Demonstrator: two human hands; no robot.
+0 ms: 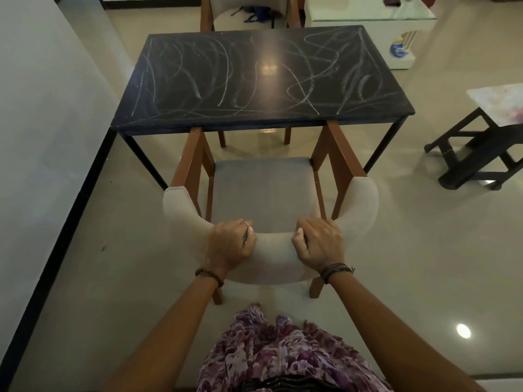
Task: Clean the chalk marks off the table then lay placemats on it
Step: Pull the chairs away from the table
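1. The dark rectangular surface (260,77) stands at 12 o'clock from the person, its whole top covered in looping white chalk marks (198,80). Nothing has been wiped yet, and no cloth or placemats can be made out in view.
2. A wooden armchair with grey seat and curved beige padded backrest (268,250) sits between the person and the surface, its front arms tucked just under the near edge.
3. The left hand (229,244) grips the backrest at about 11 o'clock of the person's body, fingers curled over the top of the padding. The right hand (318,240) grips it at about 1 o'clock in the same way. Each grip is wrapped firmly around the cushion.
4. The step in hand looks like moving the chair clear to reach the surface. It is best done by pulling straight back toward 6 o'clock with both hands evenly, so the arms do not scrape the edge above them.
5. Lifting slightly would spare the glossy tiled floor (410,250).
6. A second chair (249,12) stands at the far side, a dark wooden stool (481,154) at 3 o'clock, well apart.
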